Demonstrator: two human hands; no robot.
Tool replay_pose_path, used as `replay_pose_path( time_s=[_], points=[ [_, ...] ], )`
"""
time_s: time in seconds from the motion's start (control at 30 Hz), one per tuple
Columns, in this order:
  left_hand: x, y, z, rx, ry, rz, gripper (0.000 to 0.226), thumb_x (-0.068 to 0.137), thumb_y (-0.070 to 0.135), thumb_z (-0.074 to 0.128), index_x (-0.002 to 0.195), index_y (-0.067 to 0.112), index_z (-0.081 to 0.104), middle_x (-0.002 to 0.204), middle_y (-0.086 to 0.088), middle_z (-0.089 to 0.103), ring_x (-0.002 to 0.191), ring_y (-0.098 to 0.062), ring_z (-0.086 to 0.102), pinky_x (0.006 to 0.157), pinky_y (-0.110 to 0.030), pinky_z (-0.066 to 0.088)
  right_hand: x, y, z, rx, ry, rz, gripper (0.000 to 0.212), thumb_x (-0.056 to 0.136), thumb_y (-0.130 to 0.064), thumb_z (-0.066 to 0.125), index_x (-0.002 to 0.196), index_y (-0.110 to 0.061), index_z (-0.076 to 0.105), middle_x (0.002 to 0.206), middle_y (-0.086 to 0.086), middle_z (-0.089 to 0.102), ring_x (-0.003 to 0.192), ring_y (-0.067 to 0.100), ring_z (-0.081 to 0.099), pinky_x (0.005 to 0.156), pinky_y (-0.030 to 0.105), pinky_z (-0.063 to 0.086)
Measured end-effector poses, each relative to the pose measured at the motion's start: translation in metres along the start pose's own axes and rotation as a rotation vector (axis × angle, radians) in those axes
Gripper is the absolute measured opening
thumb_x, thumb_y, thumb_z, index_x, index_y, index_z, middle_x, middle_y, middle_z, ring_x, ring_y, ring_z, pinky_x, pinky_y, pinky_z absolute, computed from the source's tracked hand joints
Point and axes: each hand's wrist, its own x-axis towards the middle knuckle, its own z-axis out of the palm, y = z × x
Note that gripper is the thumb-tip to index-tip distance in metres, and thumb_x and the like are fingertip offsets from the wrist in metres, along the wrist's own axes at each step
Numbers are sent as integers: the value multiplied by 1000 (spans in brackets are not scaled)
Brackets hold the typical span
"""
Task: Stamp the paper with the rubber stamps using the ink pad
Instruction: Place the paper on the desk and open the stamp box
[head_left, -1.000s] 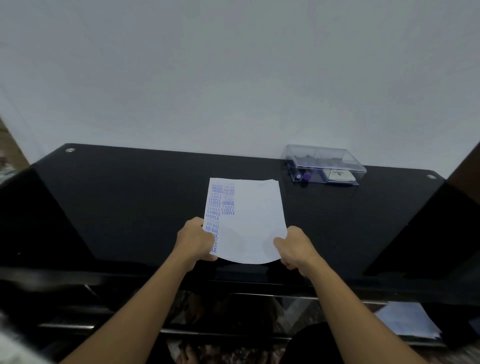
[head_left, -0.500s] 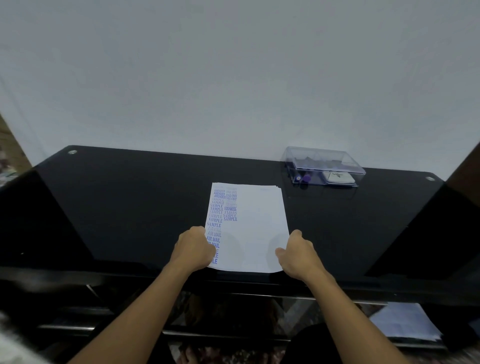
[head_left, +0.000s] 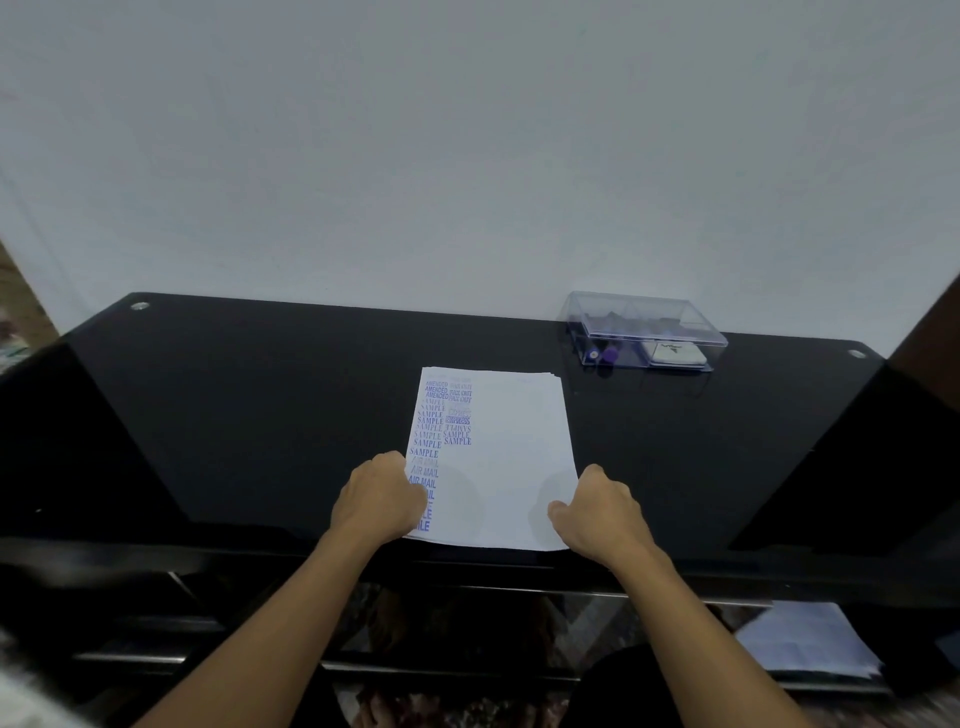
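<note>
The paper (head_left: 506, 467) lies flat on the black glass table (head_left: 249, 415), near its front edge and about mid-width. Offset sheet edges at the far right corner show it is a thin stack. Blue stamped words (AMENDED, SAMPLE, AIR MAIL) run down its left side, and the lowest ones are covered by the left hand (head_left: 376, 501). That hand is knuckles-up with its fingers curled onto the left edge. The fingertips are hidden, so I cannot tell whether it pinches the sheets or only presses them. The right hand (head_left: 605, 512) grips the lower right edge, thumb lying on top and fingers curled beside it.

Well apart, at the table's far right against the white wall (head_left: 467, 156), stands a closed clear box (head_left: 644, 318). Inside are purple-ended stamps (head_left: 602, 356) and a pale block, probably the ink pad (head_left: 675, 353), both blurred by the plastic. On a shelf below, loose sheets (head_left: 810, 647) are partly cut off.
</note>
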Motion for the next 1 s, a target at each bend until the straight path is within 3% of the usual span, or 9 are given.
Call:
replay_pose_path(
  time_s=[0.1, 0.27, 0.53, 0.63, 0.73, 0.83, 1.0],
  points=[
    [0, -1, -1, -10, -9, 6, 14, 89, 19, 54, 99, 15, 63, 90, 6, 68, 78, -18, 67, 70, -38, 57, -1, -2, 0, 23, 0, -5, 33, 94, -24, 58, 119, -7, 44, 98, 3, 53, 84, 19, 58, 59, 28, 45],
    [-2, -1, -3, -6, -28, 1, 17, 87, 19, 53, 98, 13, 64, 89, 3, 70, 80, -21, 69, 65, -35, 55, -1, -1, 0, 15, 1, -25, 32, 94, -23, 57, 119, -8, 44, 105, 6, 56, 87, 20, 58, 59, 28, 44],
    [-6, 5, -7, 41, -15, -4, 12, 87, 25, 57, 93, 15, 62, 98, 1, 66, 80, -18, 66, 67, -38, 57, 1, 2, 2, -7, 17, -40, 32, 93, -27, 57, 117, -8, 47, 118, 9, 54, 97, 24, 57, 71, 32, 46],
    [-7, 14, -9, 67, 43, -3, 23, 92, 29, 56, 109, 13, 55, 118, -2, 53, 95, -19, 55, 70, -35, 44, 3, 3, 2, -55, 85, -78, 28, 95, -31, 54, 114, -10, 49, 119, 7, 50, 100, 23, 54, 76, 35, 48],
    [-3, 35, -11, -11, 90, 84, 35, 95, 29, 54, 127, 16, 53, 124, -4, 48, 102, -20, 52, 77, -33, 42, 12, 3, -2, -30, 149, -146, 16, 97, -29, 52, 103, -15, 50, 113, 3, 51, 103, 22, 51, 80, 37, 51],
    [11, 64, -13, -131, 58, 165, 50, 95, 30, 56, 142, 16, 47, 140, -4, 50, 117, -21, 54, 87, -31, 44, 30, 0, -12, 18, 172, -218, 21, 98, -28, 52, 114, -15, 55, 115, 0, 52, 109, 19, 47, 86, 36, 50],
    [45, 128, -12, -224, 48, 241, 46, 98, 25, 55, 143, 15, 48, 142, -4, 53, 118, -20, 54, 95, -31, 45, 77, -11, -44, 116, 202, -257, 21, 99, -27, 56, 117, -17, 58, 118, -1, 55, 107, 16, 51, 91, 35, 51]
  ],
)
